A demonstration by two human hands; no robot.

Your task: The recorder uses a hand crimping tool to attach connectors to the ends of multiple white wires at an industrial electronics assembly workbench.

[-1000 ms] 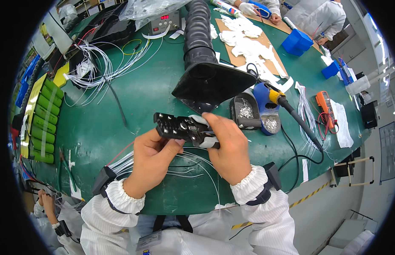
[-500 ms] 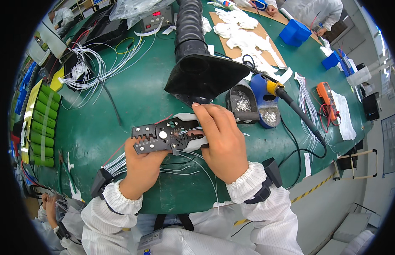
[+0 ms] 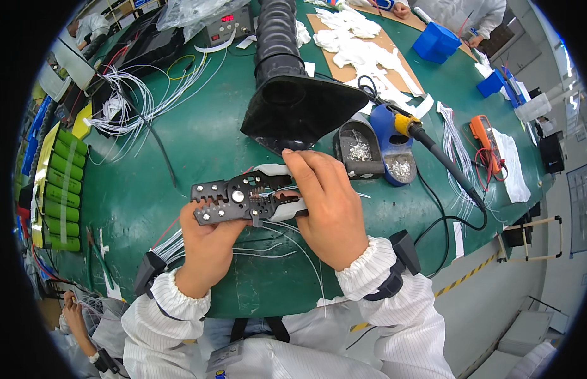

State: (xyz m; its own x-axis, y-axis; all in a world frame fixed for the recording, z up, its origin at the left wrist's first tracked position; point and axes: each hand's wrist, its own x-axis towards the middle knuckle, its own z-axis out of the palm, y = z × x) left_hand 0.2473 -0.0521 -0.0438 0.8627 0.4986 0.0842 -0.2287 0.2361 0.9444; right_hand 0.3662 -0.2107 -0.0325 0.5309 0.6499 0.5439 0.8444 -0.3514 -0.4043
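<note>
White-cuffed hands [image 3: 208, 247] [image 3: 331, 213] angle inward at a black wire stripper [image 3: 238, 197]

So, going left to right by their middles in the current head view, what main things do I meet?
Green cell pack → left hand → wire stripper → right hand → blue soldering stand → orange multimeter.

Matt metal wire stripper [image 3: 238, 196] with smooth plastic handles [image 3: 272, 169]
</note>
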